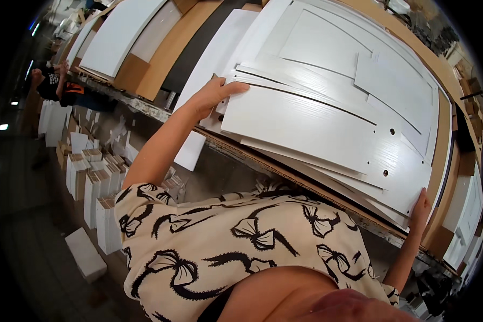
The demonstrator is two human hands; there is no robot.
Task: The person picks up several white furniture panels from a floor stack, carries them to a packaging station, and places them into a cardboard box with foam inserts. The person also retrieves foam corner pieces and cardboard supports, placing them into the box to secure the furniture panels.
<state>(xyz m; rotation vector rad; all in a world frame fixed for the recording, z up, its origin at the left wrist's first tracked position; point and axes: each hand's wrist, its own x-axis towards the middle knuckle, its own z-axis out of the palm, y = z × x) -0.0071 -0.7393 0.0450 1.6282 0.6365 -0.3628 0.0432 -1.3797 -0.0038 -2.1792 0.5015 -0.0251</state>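
A stack of white wood-grain panels (316, 123) with small drilled holes lies on a long workbench (263, 161). My left hand (212, 96) grips the stack's left end, fingers over the top panel's edge. My right hand (419, 212) holds the stack's right end near the bench's front edge. The panels are fanned slightly, their edges offset. A larger white routed door panel (333, 37) lies beneath and beyond the stack.
More white boards (118, 37) and brown sheets (172, 48) lie farther along the bench. Below on the floor stand rows of narrow white panels (94, 182) and a white block (85, 255). Another person (53, 86) works at the far left.
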